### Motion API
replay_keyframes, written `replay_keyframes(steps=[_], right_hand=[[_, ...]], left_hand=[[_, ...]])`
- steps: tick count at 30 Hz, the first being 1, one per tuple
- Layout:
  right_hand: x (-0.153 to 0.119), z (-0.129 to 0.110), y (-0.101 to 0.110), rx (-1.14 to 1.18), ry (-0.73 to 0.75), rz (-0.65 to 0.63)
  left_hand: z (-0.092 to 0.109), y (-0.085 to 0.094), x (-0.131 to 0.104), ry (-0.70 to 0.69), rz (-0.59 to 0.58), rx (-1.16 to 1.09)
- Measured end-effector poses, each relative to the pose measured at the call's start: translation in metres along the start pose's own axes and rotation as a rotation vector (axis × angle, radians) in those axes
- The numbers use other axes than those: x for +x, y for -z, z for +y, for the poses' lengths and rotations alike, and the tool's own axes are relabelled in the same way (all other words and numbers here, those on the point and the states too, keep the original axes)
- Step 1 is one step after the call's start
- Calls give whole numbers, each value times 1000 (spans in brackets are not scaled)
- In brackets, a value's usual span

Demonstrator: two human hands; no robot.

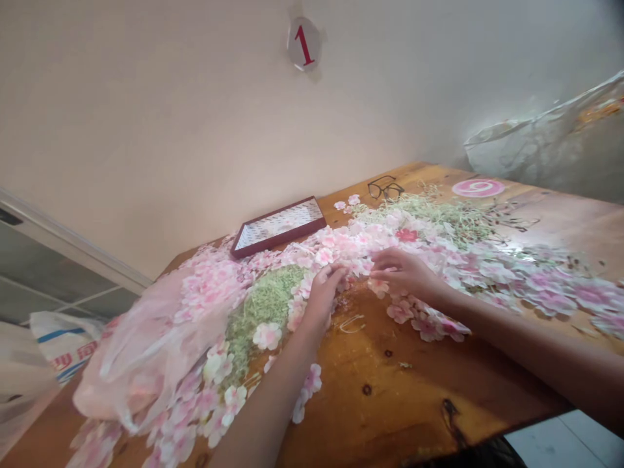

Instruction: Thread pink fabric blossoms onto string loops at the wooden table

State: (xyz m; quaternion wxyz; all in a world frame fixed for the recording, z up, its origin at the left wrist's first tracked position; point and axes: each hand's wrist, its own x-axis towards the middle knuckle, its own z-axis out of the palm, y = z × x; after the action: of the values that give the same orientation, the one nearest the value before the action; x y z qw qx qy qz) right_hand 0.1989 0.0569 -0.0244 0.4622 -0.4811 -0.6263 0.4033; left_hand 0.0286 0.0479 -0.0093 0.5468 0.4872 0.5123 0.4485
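Pink and white artificial blossoms (341,244) lie heaped across the wooden table (370,396). At the near edge of this heap, my left hand (327,289) has its fingers curled together beside some petals; whatever they pinch is too small to make out. My right hand (402,272) is just to the right, fingers bent over a few blossoms, and a gap separates the two hands. Whether its fingertips hold a flower cannot be seen. A red blossom (406,235) sits behind my right hand. Green filler material (270,299) lies left of my left hand.
A dark-rimmed tray (277,227) stands against the wall. Eyeglasses (386,190) and a pink round sticker (478,188) are at the back. A translucent pink bag (141,351) lies left; pale green stems (439,218) spread at back right. A large clear bag (541,146) stands beyond.
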Motion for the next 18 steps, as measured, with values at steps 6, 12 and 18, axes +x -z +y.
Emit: replay_keyframes(steps=[6, 12, 18], right_hand=[[-3, -5, -4, -148, 221, -22], [-3, -12, 4, -43, -30, -72], [-2, -6, 5, 381, -286, -160]], left_hand=[[-4, -3, 0, -49, -118, -4], [-2, -4, -2, 65, -154, -97], [-3, -6, -1, 112, -178, -259]])
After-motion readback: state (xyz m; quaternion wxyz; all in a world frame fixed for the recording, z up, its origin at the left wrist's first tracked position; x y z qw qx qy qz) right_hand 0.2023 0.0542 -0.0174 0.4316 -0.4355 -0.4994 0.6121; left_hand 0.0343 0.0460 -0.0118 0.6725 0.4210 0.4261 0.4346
